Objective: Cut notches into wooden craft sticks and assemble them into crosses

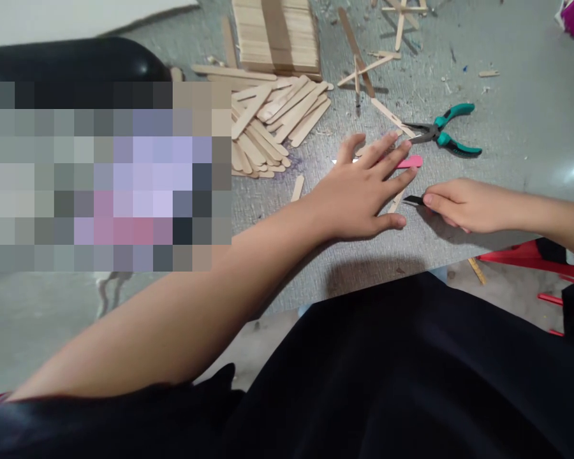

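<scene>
My left hand (363, 191) lies flat on the grey board (516, 115), fingers stretched out over a pink stick (410, 162) and a plain wooden stick (396, 201). My right hand (463, 205) is closed on a small dark blade (414, 200), whose tip touches the wooden stick beside my left fingertips.
Teal-handled pliers (442, 132) lie just beyond the hands. A loose pile of wooden sticks (272, 124) and a neat stack (277, 35) sit farther back left. Glued stick pieces (363, 67) and scraps lie at the top. Red rods (530, 258) show at the lower right.
</scene>
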Tool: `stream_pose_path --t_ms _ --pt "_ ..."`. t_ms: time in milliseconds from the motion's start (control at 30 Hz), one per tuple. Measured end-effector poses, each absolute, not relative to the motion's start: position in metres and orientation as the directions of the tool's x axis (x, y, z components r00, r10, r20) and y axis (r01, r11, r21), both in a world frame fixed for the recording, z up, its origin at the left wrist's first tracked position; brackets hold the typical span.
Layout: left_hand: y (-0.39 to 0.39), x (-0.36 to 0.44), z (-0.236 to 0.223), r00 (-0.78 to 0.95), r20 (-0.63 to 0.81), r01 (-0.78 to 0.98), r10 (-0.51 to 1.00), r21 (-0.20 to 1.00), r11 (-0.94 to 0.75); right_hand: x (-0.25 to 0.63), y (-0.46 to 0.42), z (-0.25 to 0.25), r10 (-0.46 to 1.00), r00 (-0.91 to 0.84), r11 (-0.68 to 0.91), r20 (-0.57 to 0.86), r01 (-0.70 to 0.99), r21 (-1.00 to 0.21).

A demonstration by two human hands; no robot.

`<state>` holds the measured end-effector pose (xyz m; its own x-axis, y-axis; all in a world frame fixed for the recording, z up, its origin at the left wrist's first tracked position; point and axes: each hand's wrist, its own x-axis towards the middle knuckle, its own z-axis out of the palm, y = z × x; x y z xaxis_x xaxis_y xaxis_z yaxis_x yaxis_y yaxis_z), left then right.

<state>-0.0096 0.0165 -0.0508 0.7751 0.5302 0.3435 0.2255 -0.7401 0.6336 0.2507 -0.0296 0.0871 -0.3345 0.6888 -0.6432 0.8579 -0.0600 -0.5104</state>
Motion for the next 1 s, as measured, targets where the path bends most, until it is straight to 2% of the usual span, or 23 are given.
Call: stream_pose_path --t_ms 167,367,600,700,900,1000 --pt "0.014 -0.008 -0.048 0.738 0.368 0.198 0.565 0.682 -0.704 0.241 -0.026 0.090 0.685 -0.285 -0.049 -0.671 0.901 -0.432" --pt "0.012 -0.010 -0.041 0.795 0.341 0.209 0.502 0.623 -0.754 0.233 -0.025 0.096 0.678 -0.246 -0.030 -0.693 0.932 -0.360" --pt "0.012 -0.008 -0.042 0.794 0.324 0.229 0.514 0.623 -0.748 0.224 -0.024 0.102 0.694 -0.170 -0.003 -0.700 0.971 -0.239" --pt "0.011 -0.009 -0.033 0.801 0.285 0.271 0.526 0.611 -0.744 0.221 -0.022 0.105 0.682 -0.169 0.076 -0.712 0.984 -0.160" --pt "0.013 -0.012 -0.008 0.862 0.095 0.393 0.499 0.496 -0.774 0.212 -0.014 0.112 0.640 -0.187 0.305 -0.745 0.952 0.023" --pt "0.014 -0.010 -0.005 0.861 0.098 0.402 0.499 0.470 -0.786 0.202 -0.011 0.117 0.604 -0.183 0.376 -0.776 0.923 0.075"
